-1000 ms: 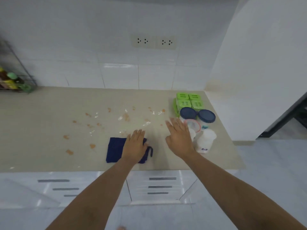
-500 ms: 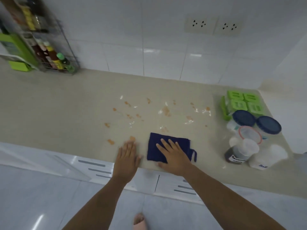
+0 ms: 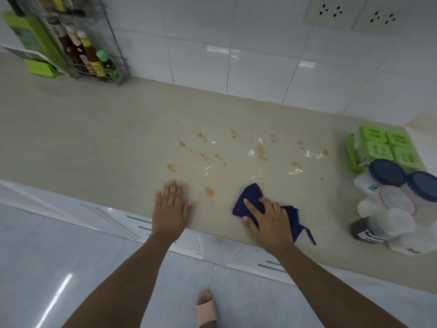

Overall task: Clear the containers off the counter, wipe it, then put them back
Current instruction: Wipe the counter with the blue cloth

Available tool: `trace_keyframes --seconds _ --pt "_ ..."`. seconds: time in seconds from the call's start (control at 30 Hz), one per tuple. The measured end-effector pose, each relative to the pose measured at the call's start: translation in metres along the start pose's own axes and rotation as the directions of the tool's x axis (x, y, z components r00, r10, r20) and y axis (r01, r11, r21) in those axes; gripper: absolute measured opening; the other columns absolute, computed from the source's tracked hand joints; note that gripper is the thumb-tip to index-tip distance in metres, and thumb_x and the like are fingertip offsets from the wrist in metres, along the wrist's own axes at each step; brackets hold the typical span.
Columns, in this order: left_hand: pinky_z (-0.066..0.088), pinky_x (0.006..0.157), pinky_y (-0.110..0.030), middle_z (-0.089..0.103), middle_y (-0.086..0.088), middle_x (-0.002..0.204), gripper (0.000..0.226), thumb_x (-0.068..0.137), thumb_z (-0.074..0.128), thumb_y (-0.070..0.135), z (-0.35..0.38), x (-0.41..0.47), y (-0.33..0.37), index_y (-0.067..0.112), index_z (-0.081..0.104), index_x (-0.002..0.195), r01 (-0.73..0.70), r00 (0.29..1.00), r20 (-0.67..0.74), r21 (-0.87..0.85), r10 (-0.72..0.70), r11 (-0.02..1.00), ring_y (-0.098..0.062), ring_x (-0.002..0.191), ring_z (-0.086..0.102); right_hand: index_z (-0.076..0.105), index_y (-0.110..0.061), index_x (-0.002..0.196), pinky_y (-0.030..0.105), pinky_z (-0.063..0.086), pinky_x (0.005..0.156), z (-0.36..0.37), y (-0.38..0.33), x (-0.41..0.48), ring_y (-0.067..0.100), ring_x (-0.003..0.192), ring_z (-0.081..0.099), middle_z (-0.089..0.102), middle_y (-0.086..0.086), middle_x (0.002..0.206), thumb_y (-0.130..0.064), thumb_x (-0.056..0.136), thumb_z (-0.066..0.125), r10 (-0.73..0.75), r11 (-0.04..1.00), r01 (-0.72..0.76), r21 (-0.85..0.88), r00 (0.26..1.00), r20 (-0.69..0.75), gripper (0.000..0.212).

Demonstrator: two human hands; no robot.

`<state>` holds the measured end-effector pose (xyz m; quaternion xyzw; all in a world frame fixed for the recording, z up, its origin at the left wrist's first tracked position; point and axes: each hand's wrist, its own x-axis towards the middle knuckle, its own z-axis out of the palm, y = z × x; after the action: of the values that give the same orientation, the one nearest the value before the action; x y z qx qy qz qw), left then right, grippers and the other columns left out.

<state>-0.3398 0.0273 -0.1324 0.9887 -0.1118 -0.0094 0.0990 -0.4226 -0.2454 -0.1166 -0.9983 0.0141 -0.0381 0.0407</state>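
My right hand [image 3: 268, 217] presses on a bunched dark blue cloth [image 3: 250, 197] near the front edge of the beige counter [image 3: 99, 129]. My left hand [image 3: 171, 207] lies flat and empty on the counter to the cloth's left, fingers together. Orange stains [image 3: 209, 191] and wet patches [image 3: 259, 151] spread over the counter's middle, beyond both hands. At the right end stand the containers: a green four-part box [image 3: 387, 146], two blue-lidded jars [image 3: 386, 172], a clear tub with a pink-rimmed lid [image 3: 397, 200], a dark jar [image 3: 369, 229] and white tubs [image 3: 405, 248].
A wire rack with sauce bottles [image 3: 94, 60] and a green box [image 3: 33, 41] stand at the back left by the tiled wall. Two wall sockets [image 3: 331, 10] sit above. White drawers [image 3: 132, 218] run below the counter. My sandalled foot [image 3: 205, 306] is on the floor.
The cloth passed from under my left hand to under my right hand and is now bunched up. My left hand moved left onto bare counter. The view swung left and down.
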Motion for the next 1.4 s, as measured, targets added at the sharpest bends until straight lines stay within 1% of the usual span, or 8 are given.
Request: trace_keyframes --seconds 0.2,0.4,0.53,0.73,0.9,1.03,1.13,1.4 --pt "-0.001 0.120 -0.041 0.003 -0.011 0.160 0.087 0.082 -0.008 0.060 -0.013 0.019 -0.044 0.007 0.003 0.150 0.160 0.987 0.003 -0.017 -0.160 0.987 -0.025 0.149 0.001 0.056 -0.040 0.127 0.032 0.049 0.074 0.005 -0.057 0.006 0.018 0.093 0.058 0.061 -0.001 0.120 -0.056 0.090 0.037 -0.215 0.974 0.216 0.071 0.976 -0.024 0.044" --pt "-0.004 0.119 -0.039 0.000 -0.008 0.161 0.081 0.085 -0.002 0.057 -0.018 0.043 -0.058 0.009 0.002 0.151 0.211 0.977 0.010 -0.022 -0.211 0.977 -0.022 0.149 -0.003 0.058 -0.036 0.126 0.035 0.050 0.077 0.004 -0.062 0.058 0.022 0.096 0.059 0.060 0.002 0.119 -0.054 0.090 0.036 -0.140 0.987 0.139 0.081 0.990 0.009 0.046" --pt "-0.003 0.121 -0.041 0.000 -0.009 0.161 0.064 0.100 0.017 0.044 -0.021 0.060 -0.072 0.009 0.002 0.151 0.269 0.963 0.006 -0.027 -0.269 0.963 -0.023 0.149 -0.002 0.061 -0.031 0.125 0.037 0.050 0.081 0.008 -0.061 0.043 0.023 0.099 0.057 0.060 0.004 0.120 -0.052 0.092 0.038 -0.048 0.985 0.052 0.163 0.999 -0.024 0.045" --pt "0.000 0.121 -0.043 0.004 -0.013 0.160 0.065 0.100 0.022 0.043 -0.024 0.073 -0.093 0.006 0.006 0.151 0.347 0.938 0.017 -0.070 -0.346 0.935 -0.026 0.148 0.000 0.062 -0.034 0.121 0.031 0.050 0.078 0.015 -0.109 0.035 0.018 0.096 0.058 0.062 0.002 0.115 -0.049 0.092 0.043 -0.289 0.934 0.295 0.202 0.955 -0.060 0.038" --pt "0.000 0.121 -0.042 0.006 -0.010 0.160 0.066 0.098 0.021 0.046 -0.024 0.076 -0.096 0.009 0.008 0.151 0.368 0.929 0.045 -0.046 -0.366 0.929 -0.024 0.148 0.001 0.062 -0.037 0.122 0.035 0.049 0.083 0.018 -0.119 0.089 0.022 0.101 0.057 0.061 0.000 0.120 -0.051 0.092 0.041 -0.306 0.934 0.307 0.182 0.951 -0.033 0.039" --pt "0.001 0.121 -0.041 0.007 -0.007 0.161 0.068 0.097 0.023 0.050 -0.025 0.077 -0.096 0.011 0.009 0.151 0.383 0.924 0.034 -0.059 -0.382 0.922 -0.022 0.149 0.001 0.043 -0.039 0.139 0.039 0.026 0.111 0.016 -0.096 0.096 0.023 0.135 0.036 0.039 -0.004 0.149 -0.058 0.095 0.029 -0.200 0.969 0.185 0.161 0.977 0.080 0.050" --pt "0.000 0.121 -0.039 0.005 -0.006 0.161 0.069 0.096 0.020 0.051 -0.025 0.077 -0.096 0.012 0.007 0.152 0.386 0.923 0.029 -0.061 -0.385 0.921 -0.021 0.149 0.000 0.033 -0.037 0.144 0.032 0.005 0.116 0.019 -0.099 0.078 0.017 0.143 0.023 0.026 -0.009 0.156 -0.056 0.097 0.023 -0.254 0.955 0.230 0.189 0.960 0.114 0.052" --pt "0.001 0.122 -0.040 0.004 -0.006 0.161 0.061 0.099 0.015 0.041 -0.025 0.075 -0.096 0.012 0.005 0.151 0.361 0.932 0.010 -0.105 -0.362 0.927 -0.020 0.149 -0.002 0.051 -0.040 0.132 0.040 0.042 0.100 0.024 -0.158 0.128 0.024 0.120 0.051 0.050 -0.007 0.142 -0.052 0.094 0.033 -0.415 0.901 0.397 0.175 0.907 0.076 0.043"
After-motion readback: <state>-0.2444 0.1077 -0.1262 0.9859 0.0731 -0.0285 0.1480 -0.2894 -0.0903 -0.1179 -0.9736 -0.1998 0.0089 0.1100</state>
